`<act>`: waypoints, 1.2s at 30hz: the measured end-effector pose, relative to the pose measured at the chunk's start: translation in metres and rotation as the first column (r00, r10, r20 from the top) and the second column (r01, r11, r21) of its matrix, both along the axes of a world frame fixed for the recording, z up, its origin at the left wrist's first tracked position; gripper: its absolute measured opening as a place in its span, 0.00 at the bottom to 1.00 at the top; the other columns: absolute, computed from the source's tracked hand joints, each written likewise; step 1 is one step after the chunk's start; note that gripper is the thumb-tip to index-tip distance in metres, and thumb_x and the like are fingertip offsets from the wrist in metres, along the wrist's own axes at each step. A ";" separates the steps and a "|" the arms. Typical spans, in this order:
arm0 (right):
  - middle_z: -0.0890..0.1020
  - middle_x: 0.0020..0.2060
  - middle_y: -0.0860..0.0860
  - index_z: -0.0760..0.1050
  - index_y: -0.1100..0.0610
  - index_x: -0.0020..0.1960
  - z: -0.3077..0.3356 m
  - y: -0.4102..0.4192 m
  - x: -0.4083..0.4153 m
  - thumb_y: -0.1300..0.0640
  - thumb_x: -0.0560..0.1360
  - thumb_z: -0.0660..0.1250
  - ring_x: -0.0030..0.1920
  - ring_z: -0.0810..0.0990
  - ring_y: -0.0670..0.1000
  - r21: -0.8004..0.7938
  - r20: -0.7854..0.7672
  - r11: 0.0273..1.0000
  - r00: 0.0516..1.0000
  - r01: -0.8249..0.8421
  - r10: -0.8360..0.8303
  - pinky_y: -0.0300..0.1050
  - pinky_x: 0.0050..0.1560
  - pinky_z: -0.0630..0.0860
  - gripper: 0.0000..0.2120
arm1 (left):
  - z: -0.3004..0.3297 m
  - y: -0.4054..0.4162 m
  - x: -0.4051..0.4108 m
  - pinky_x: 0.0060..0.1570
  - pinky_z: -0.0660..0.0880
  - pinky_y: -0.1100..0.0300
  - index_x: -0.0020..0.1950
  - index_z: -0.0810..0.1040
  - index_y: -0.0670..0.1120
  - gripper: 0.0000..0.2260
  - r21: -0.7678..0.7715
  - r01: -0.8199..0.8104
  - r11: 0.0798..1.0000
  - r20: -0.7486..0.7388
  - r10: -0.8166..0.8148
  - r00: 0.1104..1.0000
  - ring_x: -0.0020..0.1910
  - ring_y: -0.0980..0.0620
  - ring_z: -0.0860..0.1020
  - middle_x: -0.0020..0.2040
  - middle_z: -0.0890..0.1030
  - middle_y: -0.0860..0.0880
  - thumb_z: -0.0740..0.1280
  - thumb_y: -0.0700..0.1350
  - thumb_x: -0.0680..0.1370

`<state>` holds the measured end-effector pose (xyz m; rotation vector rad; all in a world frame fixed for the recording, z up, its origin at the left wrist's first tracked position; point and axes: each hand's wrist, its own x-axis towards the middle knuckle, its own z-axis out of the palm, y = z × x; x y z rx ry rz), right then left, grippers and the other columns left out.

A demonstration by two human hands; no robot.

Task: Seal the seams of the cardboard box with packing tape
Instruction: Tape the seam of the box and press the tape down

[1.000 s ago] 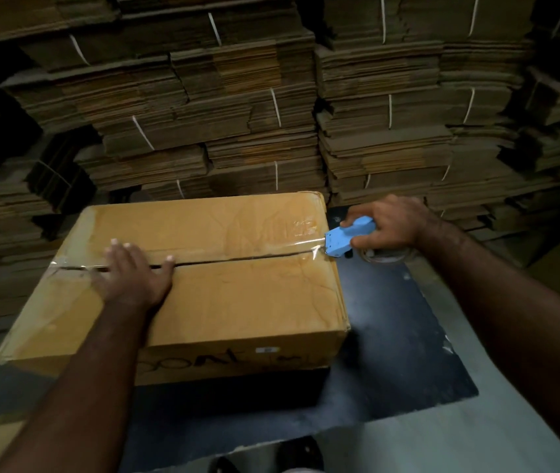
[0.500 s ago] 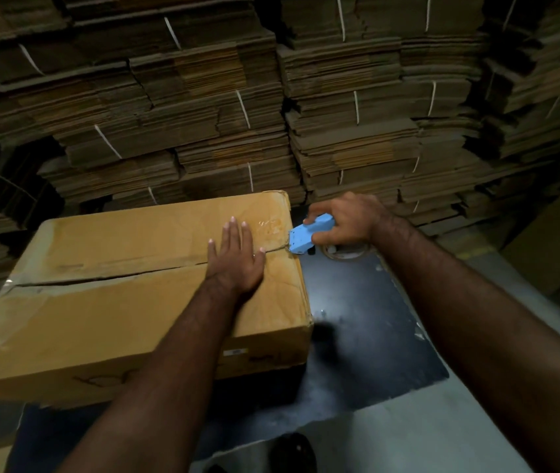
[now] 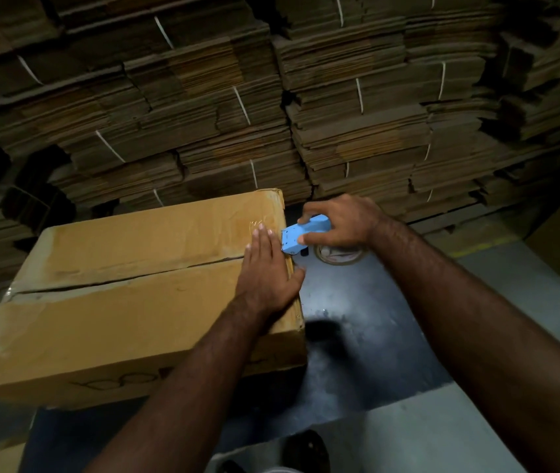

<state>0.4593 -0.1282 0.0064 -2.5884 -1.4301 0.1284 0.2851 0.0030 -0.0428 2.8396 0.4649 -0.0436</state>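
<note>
A large brown cardboard box (image 3: 128,302) sits on a dark mat, its two top flaps meeting at a centre seam (image 3: 128,279) that runs left to right under clear tape. My left hand (image 3: 268,271) lies flat, fingers together, on the right end of that seam at the box's edge. Just off that edge, my right hand (image 3: 336,223) grips a blue tape dispenser (image 3: 300,237), whose front end touches the box beside my left fingertips. The clear tape roll (image 3: 340,256) hangs beneath my right hand.
Tall stacks of flattened, strapped cardboard (image 3: 340,114) fill the whole background right behind the box. The dark mat (image 3: 357,336) extends to the right of the box over a grey floor (image 3: 425,431). My shoe (image 3: 305,450) shows at the bottom.
My left hand slid along the seam from the left part of the box to its right edge. The dispenser stayed at that edge while the view shifted right.
</note>
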 end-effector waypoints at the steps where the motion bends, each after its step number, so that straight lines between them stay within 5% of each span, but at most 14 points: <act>1: 0.81 0.50 0.43 0.73 0.39 0.61 -0.002 -0.001 0.001 0.23 0.70 0.56 0.45 0.76 0.46 0.008 0.009 1.000 1.000 -0.008 0.008 0.46 0.45 0.71 0.28 | 0.000 -0.002 0.002 0.79 0.42 0.47 0.80 0.37 0.40 0.37 0.011 -0.006 1.000 0.000 0.006 1.000 0.80 0.44 0.37 0.81 0.36 0.40 0.47 0.62 0.82; 10: 0.80 0.55 0.47 0.70 0.38 0.63 -0.017 -0.041 0.019 0.18 0.63 0.55 0.47 0.75 0.47 0.020 -0.092 1.000 0.996 0.000 0.002 0.52 0.50 0.78 0.36 | 0.000 -0.005 0.000 0.78 0.42 0.44 0.80 0.36 0.41 0.35 0.051 -0.033 0.998 -0.050 0.035 0.998 0.79 0.43 0.35 0.80 0.34 0.40 0.44 0.61 0.83; 16: 0.80 0.57 0.46 0.68 0.38 0.65 -0.024 -0.034 0.023 0.22 0.67 0.58 0.49 0.76 0.47 -0.068 -0.032 0.996 0.998 -0.064 0.062 0.46 0.46 0.76 0.33 | -0.002 -0.006 -0.007 0.79 0.45 0.54 0.82 0.45 0.43 0.29 0.015 0.090 0.996 0.116 -0.091 0.989 0.81 0.49 0.44 0.82 0.46 0.44 0.48 0.54 0.85; 21: 0.81 0.54 0.49 0.71 0.43 0.66 -0.015 -0.054 0.027 0.23 0.67 0.57 0.47 0.77 0.49 -0.010 -0.083 0.998 0.994 -0.069 0.068 0.48 0.46 0.79 0.35 | -0.003 -0.007 -0.004 0.79 0.45 0.54 0.82 0.44 0.43 0.27 0.057 0.089 0.994 0.110 -0.095 0.989 0.81 0.49 0.45 0.82 0.45 0.44 0.46 0.52 0.86; 27: 0.81 0.56 0.48 0.69 0.40 0.67 -0.016 -0.045 0.017 0.23 0.66 0.56 0.50 0.78 0.49 -0.166 0.002 0.985 0.999 -0.039 0.040 0.48 0.48 0.77 0.35 | -0.001 -0.002 -0.004 0.79 0.44 0.55 0.82 0.47 0.43 0.28 0.014 0.131 0.991 0.135 -0.132 0.982 0.81 0.49 0.46 0.82 0.47 0.44 0.49 0.52 0.85; 31: 0.81 0.50 0.46 0.69 0.38 0.63 -0.011 -0.020 0.007 0.23 0.66 0.61 0.45 0.74 0.48 -0.251 0.110 0.968 0.994 0.010 0.018 0.50 0.49 0.78 0.31 | 0.006 0.010 0.004 0.77 0.44 0.57 0.80 0.59 0.43 0.26 0.177 0.329 0.928 0.098 -0.349 0.932 0.80 0.48 0.54 0.81 0.58 0.43 0.52 0.53 0.84; 36: 0.75 0.41 0.48 0.71 0.42 0.60 -0.019 -0.001 -0.009 0.27 0.67 0.65 0.42 0.75 0.50 -0.487 0.184 0.873 0.980 0.024 0.076 0.48 0.44 0.73 0.28 | 0.008 0.013 0.005 0.76 0.49 0.54 0.76 0.68 0.38 0.26 0.197 0.346 0.917 0.102 -0.370 0.923 0.77 0.43 0.62 0.76 0.67 0.39 0.56 0.51 0.81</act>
